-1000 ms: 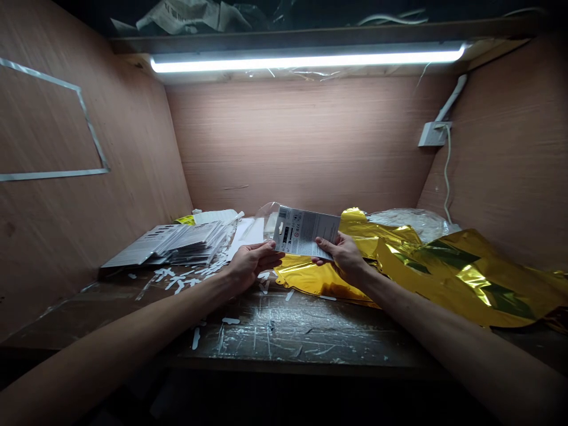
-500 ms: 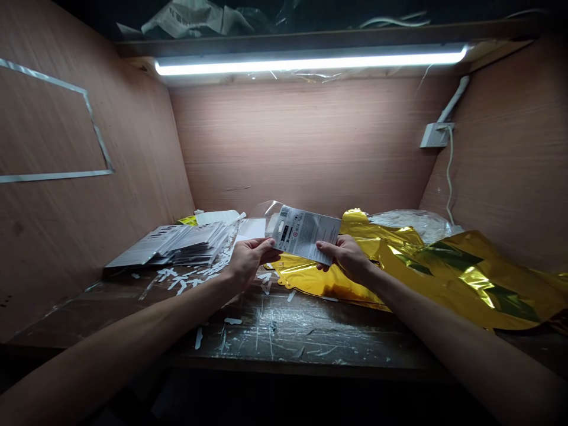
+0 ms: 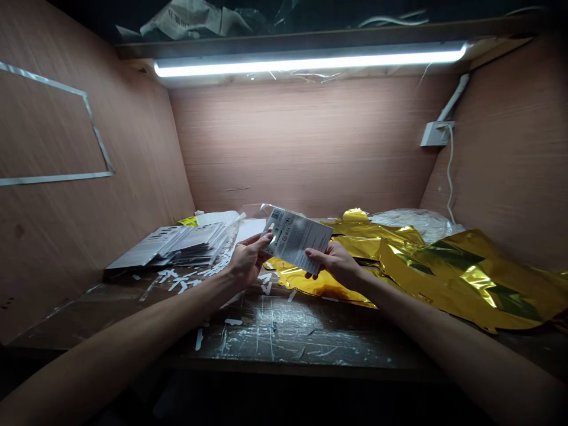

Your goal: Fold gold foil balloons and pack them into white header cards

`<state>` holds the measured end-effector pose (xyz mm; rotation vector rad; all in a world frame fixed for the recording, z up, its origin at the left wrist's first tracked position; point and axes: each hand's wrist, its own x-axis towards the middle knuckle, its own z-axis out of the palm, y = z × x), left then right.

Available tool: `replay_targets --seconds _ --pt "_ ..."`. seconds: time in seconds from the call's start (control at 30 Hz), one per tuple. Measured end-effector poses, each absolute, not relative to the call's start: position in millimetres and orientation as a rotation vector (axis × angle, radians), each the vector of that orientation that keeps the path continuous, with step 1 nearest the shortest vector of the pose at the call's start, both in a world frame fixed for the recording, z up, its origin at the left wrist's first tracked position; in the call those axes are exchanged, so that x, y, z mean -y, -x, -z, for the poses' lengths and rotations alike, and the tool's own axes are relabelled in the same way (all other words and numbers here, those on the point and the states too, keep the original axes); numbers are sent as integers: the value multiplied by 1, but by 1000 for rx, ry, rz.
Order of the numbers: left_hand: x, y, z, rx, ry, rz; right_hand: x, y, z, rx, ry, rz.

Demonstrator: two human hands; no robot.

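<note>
A printed grey-white card (image 3: 295, 239) with a barcode is held up in the middle, tilted down to the right, with clear plastic film (image 3: 255, 210) showing behind its upper left end. My left hand (image 3: 248, 258) pinches the card's left end between thumb and fingers. At the card's lower right, my right hand (image 3: 332, 262) grips it, thumb on the printed face and fingers behind. Gold foil sheets (image 3: 310, 284) lie under and to the right of my right hand. Behind my left hand is a white sheet (image 3: 251, 228).
Stacked printed cards (image 3: 195, 245) stand at the left. Small white cut-outs (image 3: 180, 283) are scattered on the dark worktop (image 3: 306, 337). A large gold foil pile (image 3: 457, 272) and clear plastic (image 3: 412, 220) lie right. A lamp (image 3: 310, 62) hangs above; a cable (image 3: 449, 177) runs down the right.
The card has shifted slightly left and tilts more steeply. Both hands have moved left with it, my right hand more than my left. The clear film behind it has also moved left.
</note>
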<state>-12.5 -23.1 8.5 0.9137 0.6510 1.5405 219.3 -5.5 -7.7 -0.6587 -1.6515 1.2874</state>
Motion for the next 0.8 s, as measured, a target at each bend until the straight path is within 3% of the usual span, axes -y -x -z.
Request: replay_targets --seconds 0.3,0.8 --pt "18 18 -5 -666 -904 -1558 1 -240 -3 1599 780 -995" --pt "24 12 -7 -659 -940 -1528 -1 -229 9 1561 786 -994"
